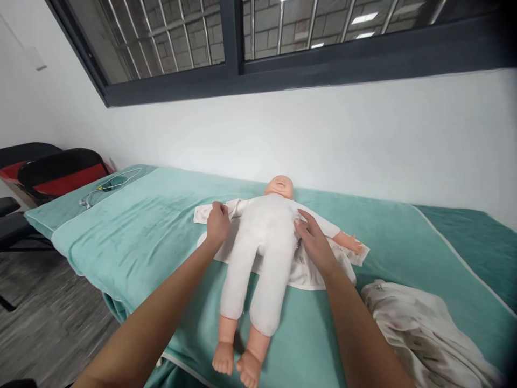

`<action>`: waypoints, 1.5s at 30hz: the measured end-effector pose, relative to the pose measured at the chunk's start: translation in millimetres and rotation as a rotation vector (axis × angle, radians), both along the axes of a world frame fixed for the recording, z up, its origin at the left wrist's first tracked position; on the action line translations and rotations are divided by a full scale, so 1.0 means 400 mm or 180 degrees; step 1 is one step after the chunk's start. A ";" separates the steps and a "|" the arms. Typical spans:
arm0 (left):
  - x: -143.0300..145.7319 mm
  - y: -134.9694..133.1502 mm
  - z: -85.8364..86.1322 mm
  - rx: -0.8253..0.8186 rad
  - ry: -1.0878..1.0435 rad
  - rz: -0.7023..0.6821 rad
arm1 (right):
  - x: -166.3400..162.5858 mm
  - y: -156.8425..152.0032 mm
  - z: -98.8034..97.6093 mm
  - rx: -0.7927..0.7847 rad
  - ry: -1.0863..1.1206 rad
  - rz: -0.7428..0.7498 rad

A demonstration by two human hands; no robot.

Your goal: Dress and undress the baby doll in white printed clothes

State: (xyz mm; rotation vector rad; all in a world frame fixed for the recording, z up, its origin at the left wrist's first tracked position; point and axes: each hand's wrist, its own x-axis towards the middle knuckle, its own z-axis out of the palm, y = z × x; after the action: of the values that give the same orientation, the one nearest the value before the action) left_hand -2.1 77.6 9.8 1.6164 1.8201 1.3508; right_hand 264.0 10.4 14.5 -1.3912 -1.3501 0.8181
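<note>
A baby doll [264,242] in a white bodysuit lies on its back on the teal-covered bed [153,237], head toward the wall. Under it is spread an open patterned garment [307,269]. My left hand [218,222] is closed on the garment's edge beside the doll's arm on the left. My right hand [313,237] rests against the doll's side on the right, fingers together and pressed on the cloth there. The doll's other arm [349,242] sticks out bare to the right.
A crumpled patterned cloth [420,328] lies on the bed at the right front. A cable with a green part [109,186] sits at the bed's far left corner. Black and red chairs [56,172] stand left of the bed. The wall and window run behind.
</note>
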 end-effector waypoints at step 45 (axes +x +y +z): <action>-0.053 -0.160 0.109 -0.0605 0.0182 -0.0804 | -0.020 0.003 -0.016 -0.0190 -0.0428 0.0718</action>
State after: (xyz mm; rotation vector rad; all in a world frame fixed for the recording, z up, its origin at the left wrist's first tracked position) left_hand -23.3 13.7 53.5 1.7279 1.6521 1.0013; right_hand 256.1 11.6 8.3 -1.3764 -1.6197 0.9325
